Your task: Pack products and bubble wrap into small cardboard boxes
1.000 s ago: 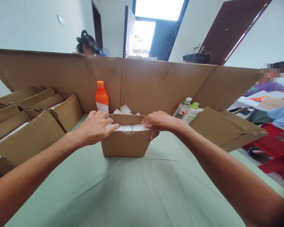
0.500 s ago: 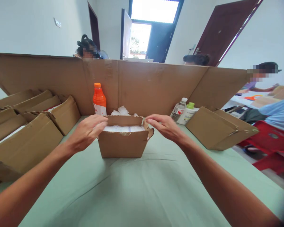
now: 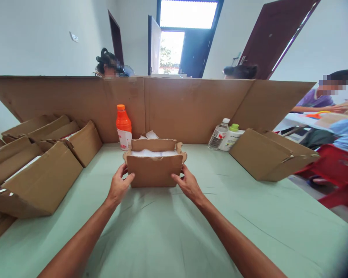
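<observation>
A small brown cardboard box (image 3: 153, 172) stands upright on the green cloth in front of me, its top uncovered. White, plastic-looking contents (image 3: 153, 153) show inside, too indistinct to name. My left hand (image 3: 119, 184) grips the box's left side, thumb on the front face and fingers round the side. On the opposite side my right hand (image 3: 189, 183) holds it the same way. Behind the box lie crumpled white pieces (image 3: 150, 135), partly hidden by its back wall.
Several open cardboard boxes (image 3: 58, 170) fill the left side. An orange bottle (image 3: 124, 127), a clear bottle (image 3: 219, 135) and a white green-capped bottle (image 3: 231, 138) stand before a cardboard partition (image 3: 188, 110). Another cardboard box (image 3: 258, 154) lies right. People sit beyond.
Both hands have come down from the top edges of the box to its lower sides and now grip it. The view has shifted slightly.
</observation>
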Tool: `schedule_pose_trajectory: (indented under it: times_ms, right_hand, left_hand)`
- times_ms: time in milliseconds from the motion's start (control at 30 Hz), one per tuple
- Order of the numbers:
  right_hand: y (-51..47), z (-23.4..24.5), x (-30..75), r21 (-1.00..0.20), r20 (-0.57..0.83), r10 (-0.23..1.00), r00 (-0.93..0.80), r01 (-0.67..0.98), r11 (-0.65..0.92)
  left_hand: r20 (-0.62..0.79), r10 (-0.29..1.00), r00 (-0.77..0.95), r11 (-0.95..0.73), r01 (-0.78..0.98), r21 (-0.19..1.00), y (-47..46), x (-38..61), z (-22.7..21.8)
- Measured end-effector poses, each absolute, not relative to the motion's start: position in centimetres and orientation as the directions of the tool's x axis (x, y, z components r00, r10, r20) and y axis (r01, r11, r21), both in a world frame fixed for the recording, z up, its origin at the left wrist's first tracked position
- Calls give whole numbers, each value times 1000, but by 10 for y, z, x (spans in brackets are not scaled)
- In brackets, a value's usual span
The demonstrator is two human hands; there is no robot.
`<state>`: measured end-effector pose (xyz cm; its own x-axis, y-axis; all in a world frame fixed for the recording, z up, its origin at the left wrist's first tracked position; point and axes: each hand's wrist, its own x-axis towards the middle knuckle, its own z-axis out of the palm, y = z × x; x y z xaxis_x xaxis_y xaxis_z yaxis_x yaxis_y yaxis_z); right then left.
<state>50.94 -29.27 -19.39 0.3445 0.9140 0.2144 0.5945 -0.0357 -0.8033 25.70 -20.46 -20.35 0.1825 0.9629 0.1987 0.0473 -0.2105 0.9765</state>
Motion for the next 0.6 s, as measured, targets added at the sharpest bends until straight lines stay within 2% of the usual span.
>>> schedule_pose_trajectory:
  times_ms: [67,200,300,433,500,600]
  right_hand:
    - [-318,-191,521,-789,222,878,424,608,-94]
    - [-414,-200,545,-749,250,766,592,620,-235]
    - [-485,-217,550,-723,278,715,641,630,-284]
    - [-514,-237,555,-745,327,756,568,647,-164]
    - [-504,-242,560,-793,289,813,506,602,-93]
    - [-481,-244,565,-829,211,879,427,555,-71]
  left_hand:
    - [190,955,228,-199,16,980,-214,277,-201]
    - [129,894,429,-129,-27,991,-259,298,-205]
    - [101,845,525,-120,3,993,-291,288,-214]
    - [108,873,475,-225,197,954,-302,266,-230]
    - [78,879,470,-226,268,937,-301,263,-240]
    - [41,877,478,-197,280,939,-299,269,-253]
